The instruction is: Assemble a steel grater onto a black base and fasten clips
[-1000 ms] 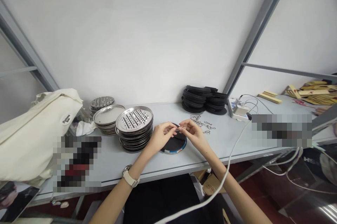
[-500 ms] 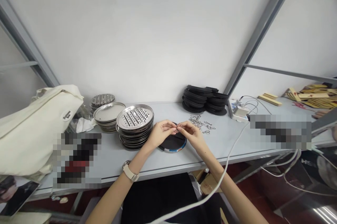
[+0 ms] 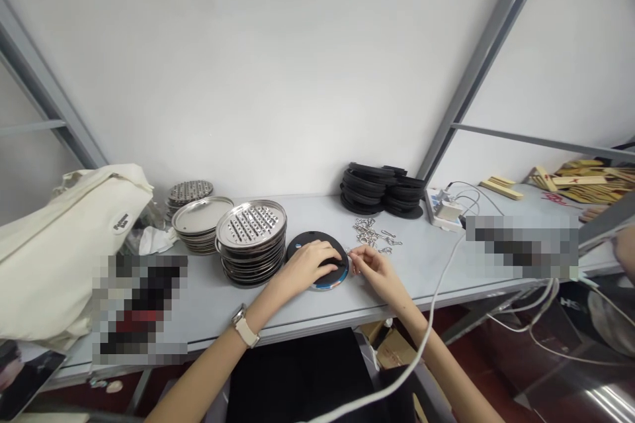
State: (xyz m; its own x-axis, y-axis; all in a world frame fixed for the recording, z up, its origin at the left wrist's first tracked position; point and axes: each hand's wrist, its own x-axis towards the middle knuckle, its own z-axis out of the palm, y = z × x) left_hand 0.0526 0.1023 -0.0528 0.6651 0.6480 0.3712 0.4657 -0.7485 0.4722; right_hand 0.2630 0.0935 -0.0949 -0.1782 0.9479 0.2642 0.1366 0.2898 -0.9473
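A black round disc (image 3: pixel 308 241) with a shiny, coloured rim lies on the grey table in front of me. Across its top rests my left hand (image 3: pixel 315 263), thumb and fingers closing on black material near the disc's right side. Exactly what part they grip is partly hidden. Just off the right edge, my right hand (image 3: pixel 373 269) pinches a small metal clip (image 3: pixel 349 253) between thumb and fingertips. A loose pile of metal clips and rings (image 3: pixel 366 232) lies behind the right hand. Left of the disc stands a stack of round metal graters (image 3: pixel 252 226).
More round metal pieces (image 3: pixel 203 216) and graters (image 3: pixel 191 190) are stacked farther left, beside a cream bag (image 3: pixel 74 244). Black discs (image 3: pixel 364 188) are piled against the wall. A power strip (image 3: pixel 441 211) sits at right, and a white cable (image 3: pixel 431 307) hangs across the table edge.
My hands have parted from a joint pinch above the disc. The left hand has come down onto the disc; the right has moved slightly lower, beside its right edge.
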